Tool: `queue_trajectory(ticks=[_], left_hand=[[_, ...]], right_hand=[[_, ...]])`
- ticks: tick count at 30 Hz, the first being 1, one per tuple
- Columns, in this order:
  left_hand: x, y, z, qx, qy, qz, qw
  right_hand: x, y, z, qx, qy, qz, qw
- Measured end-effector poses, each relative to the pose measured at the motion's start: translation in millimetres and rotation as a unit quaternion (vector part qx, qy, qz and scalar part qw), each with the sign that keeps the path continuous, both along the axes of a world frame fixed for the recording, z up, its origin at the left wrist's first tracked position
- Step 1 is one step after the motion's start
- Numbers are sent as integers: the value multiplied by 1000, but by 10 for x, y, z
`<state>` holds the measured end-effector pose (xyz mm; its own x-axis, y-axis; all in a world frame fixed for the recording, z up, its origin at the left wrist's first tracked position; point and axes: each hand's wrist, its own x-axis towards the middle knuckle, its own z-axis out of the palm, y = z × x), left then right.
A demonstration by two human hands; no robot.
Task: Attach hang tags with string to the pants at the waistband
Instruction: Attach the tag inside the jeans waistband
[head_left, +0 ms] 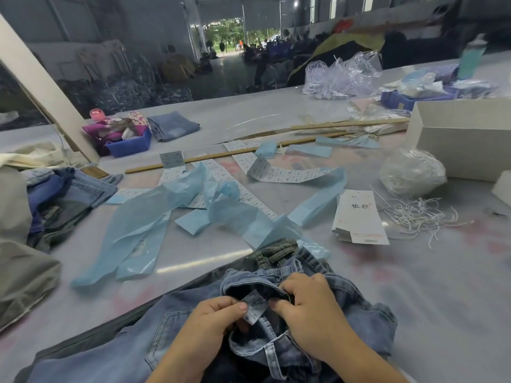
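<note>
Tagging barely begun — waistband label being checked.
Left hand (214, 316) pinches the label (255, 306); right hand (307, 308) grips the waistband (249, 280); hang tag (359, 217) and strings (420, 214) lie unattached.

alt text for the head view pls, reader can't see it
Two hands, the left hand and right hand, hold a small label at the open waistband of blue jeans. Farther on the table lie a white hang tag, loose white strings and blue paper strips.

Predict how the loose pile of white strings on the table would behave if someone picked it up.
The white strings look thin and curly, so probably floppy and light. They lie crossed over each other, so several would likely lift together in a tangle.
</note>
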<state>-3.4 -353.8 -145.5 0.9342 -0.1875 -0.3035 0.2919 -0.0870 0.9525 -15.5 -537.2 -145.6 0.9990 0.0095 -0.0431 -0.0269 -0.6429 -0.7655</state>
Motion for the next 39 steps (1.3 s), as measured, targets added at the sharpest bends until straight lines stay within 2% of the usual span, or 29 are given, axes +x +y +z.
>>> queue_trajectory(ticks=[7, 10, 12, 14, 15, 18, 20, 21, 22, 23, 24, 26, 28, 30, 32, 36, 39], left_hand=[[6, 10, 167, 30, -57, 24, 998], [105, -39, 291, 155, -146, -29, 977], [249, -88, 362, 211, -185, -28, 959], [416, -183, 400, 200, -159, -41, 966], [486, -260, 401, 157, -117, -70, 978], [661, -533, 299, 14, -5, -166, 986], [828, -643, 250, 11, 10, -163, 986], [937, -671, 248, 53, -21, -134, 989], [1072, -675, 257, 127, -90, -97, 983], [1205, -661, 285, 221, -176, -66, 957], [1331, -639, 314, 307, -254, -47, 916], [1565, -586, 301, 432, -328, -46, 839], [1781, -508, 195, 526, -309, -31, 792], [1928, -373, 107, 586, -259, 12, 768], [1983, -193, 3, 595, -211, 57, 774], [1932, 116, -271, 494, -145, 111, 850], [2005, 283, -340, 490, -135, 131, 851]], right_hand=[[73, -149, 126, 13, 51, 6, 999], [126, -166, 183, -26, 27, 14, 999], [175, -146, 237, -83, 14, 19, 996], [278, -158, 306, -146, -20, 9, 989], [347, -174, 356, -153, -40, -5, 987], [608, -218, 506, -78, -64, -40, 994], [820, -221, 567, -39, -55, -47, 997], [933, -216, 578, -28, -49, -43, 998], [1049, -206, 574, -20, -44, -35, 998], [1158, -193, 559, -17, -38, -28, 999], [1262, -175, 535, -19, -29, -23, 999], [1447, -129, 457, -34, -4, -23, 999], [1597, -72, 354, -55, 16, -22, 998], [1716, -1, 254, -63, 24, -17, 998], [1814, 87, 162, -60, 24, -6, 998], [1937, 299, -11, -45, 10, 46, 998], [1976, 424, -84, -36, 1, 89, 995]])
